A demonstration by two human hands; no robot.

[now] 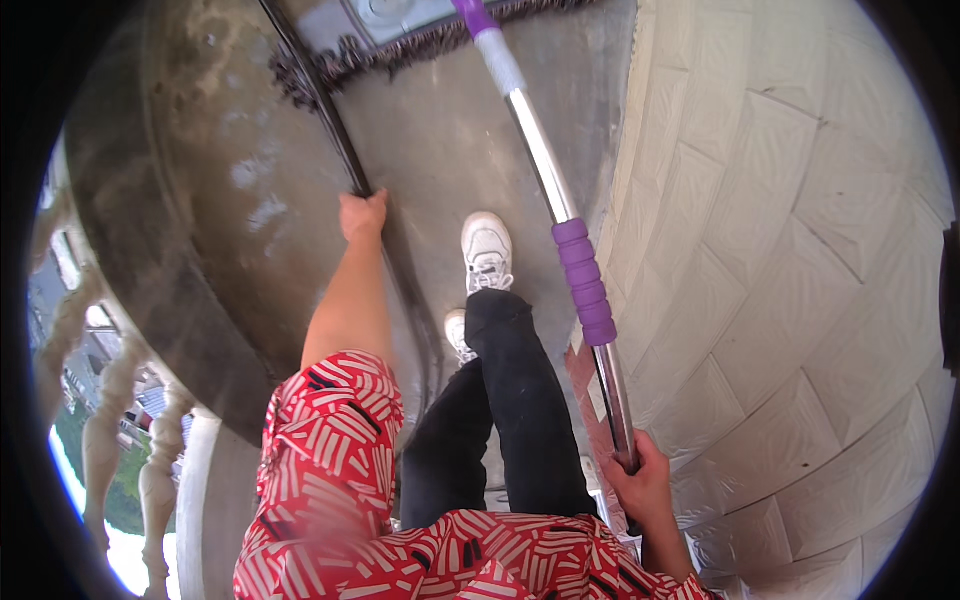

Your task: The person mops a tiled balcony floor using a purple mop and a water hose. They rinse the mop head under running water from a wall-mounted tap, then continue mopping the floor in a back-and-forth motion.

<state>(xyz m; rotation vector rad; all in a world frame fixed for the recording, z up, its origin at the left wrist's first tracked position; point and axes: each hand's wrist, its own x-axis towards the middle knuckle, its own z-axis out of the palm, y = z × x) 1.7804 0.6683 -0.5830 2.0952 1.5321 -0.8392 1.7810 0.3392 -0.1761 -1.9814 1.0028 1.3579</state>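
Observation:
My left hand (362, 214) is wrapped round a long black hose or pipe (325, 105), which runs straight up past the left end of the mop head. Below that hand, a dark bent length trails over the floor beside my feet. My right hand (641, 476) grips the lower black end of a mop (540, 150) at the lower right. Its pole is silver with a purple ridged foam sleeve (584, 282) and a purple joint on top. At the far end the wide flat mop head, with a grey shaggy fringe (425, 50), rests on the floor.
The grey concrete floor (430, 150) looks wet in patches on the left. A pale tiled wall (780, 250) rises along the right. On the left, a dark curved ledge (130, 200) borders a balustrade with turned posts (110, 410). My white shoes (487, 250) stand mid-floor.

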